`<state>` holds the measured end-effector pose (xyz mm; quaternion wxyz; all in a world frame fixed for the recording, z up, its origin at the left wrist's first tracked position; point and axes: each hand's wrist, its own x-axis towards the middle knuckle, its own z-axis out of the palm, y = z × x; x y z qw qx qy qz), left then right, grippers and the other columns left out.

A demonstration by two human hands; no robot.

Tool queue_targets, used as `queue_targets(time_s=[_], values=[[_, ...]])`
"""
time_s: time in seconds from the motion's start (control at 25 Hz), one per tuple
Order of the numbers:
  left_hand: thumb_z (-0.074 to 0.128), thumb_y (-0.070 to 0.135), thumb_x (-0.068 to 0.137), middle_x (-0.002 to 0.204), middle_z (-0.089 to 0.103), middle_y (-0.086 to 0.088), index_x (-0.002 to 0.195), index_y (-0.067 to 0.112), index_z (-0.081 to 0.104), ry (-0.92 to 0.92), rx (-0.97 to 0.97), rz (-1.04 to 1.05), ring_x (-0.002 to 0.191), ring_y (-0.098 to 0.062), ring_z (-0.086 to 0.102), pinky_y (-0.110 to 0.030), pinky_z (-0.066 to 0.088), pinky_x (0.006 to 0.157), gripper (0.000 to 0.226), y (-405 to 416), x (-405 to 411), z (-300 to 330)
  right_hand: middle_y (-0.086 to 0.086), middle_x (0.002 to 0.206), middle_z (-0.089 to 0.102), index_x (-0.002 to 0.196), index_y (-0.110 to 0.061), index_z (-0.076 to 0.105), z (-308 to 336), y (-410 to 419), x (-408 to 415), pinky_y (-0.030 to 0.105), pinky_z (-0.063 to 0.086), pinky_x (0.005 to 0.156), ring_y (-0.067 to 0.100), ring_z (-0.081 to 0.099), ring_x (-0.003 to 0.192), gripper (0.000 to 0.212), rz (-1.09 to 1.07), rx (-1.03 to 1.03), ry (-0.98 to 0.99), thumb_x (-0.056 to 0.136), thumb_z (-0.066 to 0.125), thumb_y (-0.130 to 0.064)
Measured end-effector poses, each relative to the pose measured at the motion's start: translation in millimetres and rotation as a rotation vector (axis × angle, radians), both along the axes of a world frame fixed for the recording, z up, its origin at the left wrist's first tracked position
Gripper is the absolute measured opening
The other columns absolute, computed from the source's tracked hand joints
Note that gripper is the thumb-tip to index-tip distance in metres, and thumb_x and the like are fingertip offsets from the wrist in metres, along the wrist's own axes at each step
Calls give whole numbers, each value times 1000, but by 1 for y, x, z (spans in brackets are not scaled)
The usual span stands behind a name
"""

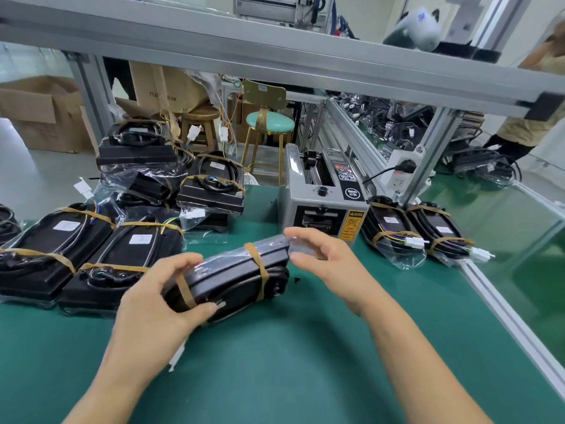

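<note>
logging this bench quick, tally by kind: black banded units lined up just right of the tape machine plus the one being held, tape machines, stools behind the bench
black banded units: 3, held unit, right unit by the machine, rightmost unit
tape machine: 1
stools: 2, wooden stool, teal stool
total: 6

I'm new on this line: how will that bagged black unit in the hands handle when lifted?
The unit probably stays stiff: its black case keeps shape in the left hand. Its clear bag looks glossy, so likely slippery. The bands should keep the cord from flopping.
</note>
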<state>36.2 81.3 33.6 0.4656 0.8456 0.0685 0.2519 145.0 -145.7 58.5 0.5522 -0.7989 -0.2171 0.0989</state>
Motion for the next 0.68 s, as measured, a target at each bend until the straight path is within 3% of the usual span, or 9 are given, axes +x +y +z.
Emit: queue_targets(time_s=[0.08,0.16,0.24,0.4,0.48,0.6,0.68], values=[[81,33,48,120,59,10,121,27,59,-64,410,-28,119,-20,52,-41,37,103,77,-13,9,16,-14,95,72,95,-34,69,-4,2,5,20,46,88,0,63,93,30,-49,68,7,88,65,-5],[80,39,56,127,57,6,128,23,55,-38,569,-153,121,-22,50,-34,32,103,78,-32,19,27,-12,83,72,84,-31,73,-7,-2,8,19,48,80,3,62,81,26,-65,105,-27,87,68,-6],[80,36,68,124,59,11,129,28,54,15,553,-204,116,-17,54,-26,33,94,67,-46,27,33,-9,86,72,82,-28,74,-6,-5,6,20,50,82,6,63,82,21,-32,173,-64,85,69,-8],[78,38,70,114,62,20,123,36,55,49,467,-201,106,-13,59,-27,41,85,58,-44,33,29,-14,78,67,79,-24,68,1,-2,9,11,45,74,-1,59,75,19,-53,155,-181,88,66,-8],[80,38,68,114,63,21,123,36,56,54,431,-203,106,-12,59,-27,41,85,60,-40,35,28,-13,87,67,90,-26,66,5,-2,11,18,47,81,2,61,85,12,8,142,-140,86,68,-15],[81,39,66,109,63,24,120,39,55,80,405,-201,101,-8,58,-25,39,81,60,-39,37,28,-12,97,69,96,-34,66,3,-5,12,28,48,94,4,63,98,27,27,-8,-184,79,77,-16],[82,39,65,103,61,28,118,40,56,90,391,-208,99,-7,58,-25,39,80,59,-39,38,29,-10,88,69,90,-25,70,4,-2,12,21,50,84,1,64,85,18,10,22,-213,84,72,-8]])
